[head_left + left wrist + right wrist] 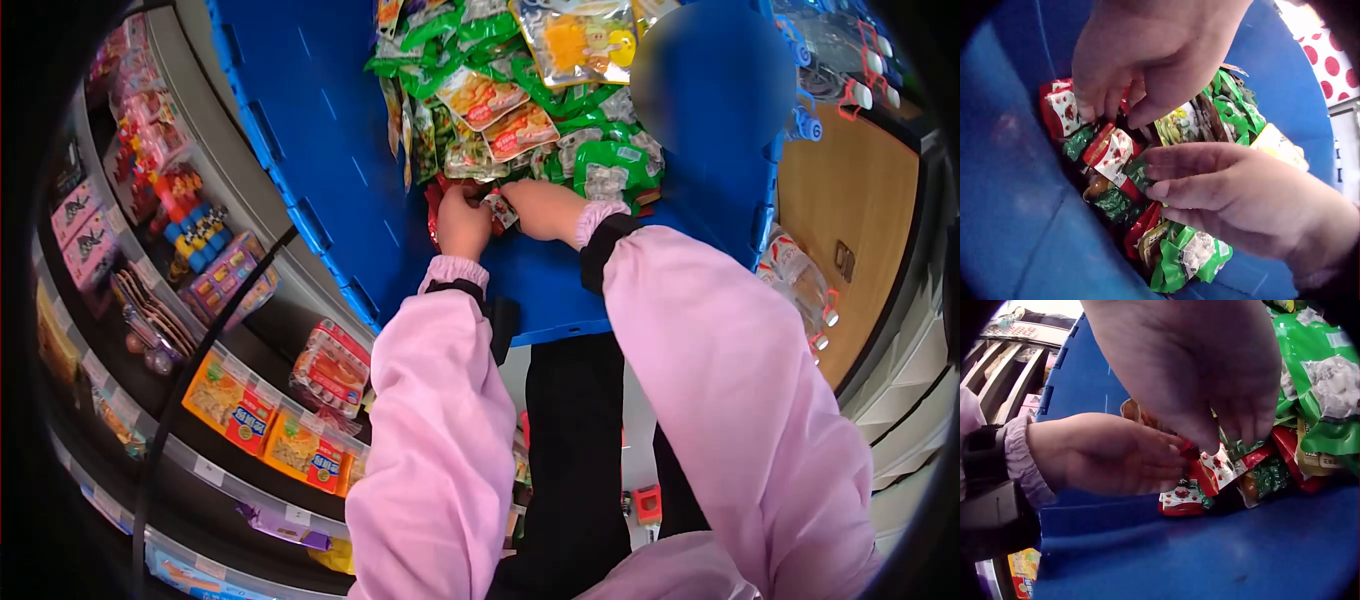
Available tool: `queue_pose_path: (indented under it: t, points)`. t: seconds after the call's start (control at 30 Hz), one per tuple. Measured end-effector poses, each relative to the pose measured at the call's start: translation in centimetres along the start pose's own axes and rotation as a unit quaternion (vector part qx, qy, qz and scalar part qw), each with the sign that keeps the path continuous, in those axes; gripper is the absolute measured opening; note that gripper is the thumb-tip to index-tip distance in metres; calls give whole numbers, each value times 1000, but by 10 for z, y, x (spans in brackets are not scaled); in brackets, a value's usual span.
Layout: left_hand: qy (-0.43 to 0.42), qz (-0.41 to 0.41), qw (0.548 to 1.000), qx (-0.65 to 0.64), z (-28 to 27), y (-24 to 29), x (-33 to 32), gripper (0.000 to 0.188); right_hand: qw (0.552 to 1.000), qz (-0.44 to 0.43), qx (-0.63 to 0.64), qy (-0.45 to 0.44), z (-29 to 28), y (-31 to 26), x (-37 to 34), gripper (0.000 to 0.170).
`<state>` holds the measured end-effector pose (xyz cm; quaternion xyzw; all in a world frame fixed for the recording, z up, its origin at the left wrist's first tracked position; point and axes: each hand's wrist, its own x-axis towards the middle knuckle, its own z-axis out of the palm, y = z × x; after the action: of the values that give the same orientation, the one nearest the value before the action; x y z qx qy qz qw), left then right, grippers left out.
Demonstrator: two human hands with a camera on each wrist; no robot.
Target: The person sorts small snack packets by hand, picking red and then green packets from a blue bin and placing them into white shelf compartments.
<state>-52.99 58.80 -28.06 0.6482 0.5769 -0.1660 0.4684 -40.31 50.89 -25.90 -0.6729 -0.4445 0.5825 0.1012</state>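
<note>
Both hands are down among snack packets at the near end of a blue crate (330, 130). My left hand (464, 225) rests its loosely bent fingers on red-and-white packets (1063, 112) near the crate wall. From the other side, my right hand (545, 208) has fairly straight fingers and a spread thumb at another red-and-white packet (1112, 153). Dark green wrappers (1272, 478) lie under and beside its fingertips. A green bag (1191, 256) lies near the right hand. Part of the packets under the left fingers is hidden.
More green bags (610, 170) and orange-and-white packets (522, 132) pile up farther inside the crate, with a yellow-and-white pouch (575, 40) on top. Store shelves with boxed goods (230, 400) stand at the left. Bottles (795, 280) and a wooden panel (850, 200) are at the right.
</note>
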Motion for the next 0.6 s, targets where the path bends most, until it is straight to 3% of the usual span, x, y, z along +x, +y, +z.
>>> queue_pose_path:
  t: [0.1,0.2,0.23,0.3,0.37,0.43,0.47,0.53,0.6]
  points:
    - [-25,-3,997,69,2,1,2,30,998,-30,4,61,5,7,5,18]
    - [-90,-35,992,80,-6,8,-2,22,999,9,-7,35,-4,-3,5,19]
    - [-115,-52,989,79,-11,13,-7,20,997,2,-4,73,0,-6,9,17]
    - [-71,-48,992,88,-18,7,-11,19,988,-15,4,151,7,-15,18,15]
    - [-54,-53,994,81,-14,-30,2,18,989,18,-1,148,8,-28,23,15]
    - [-72,-134,988,-7,-26,-20,-9,14,987,55,-2,148,13,-37,32,17]
    - [-80,-176,980,-51,-32,-17,-15,13,978,122,141,95,14,-39,38,18]
    - [-72,-174,981,-45,-33,-32,-13,11,879,246,407,-17,13,-44,48,22]
    - [-36,-147,988,6,-31,-44,-11,13,786,283,548,44,24,-48,50,25]
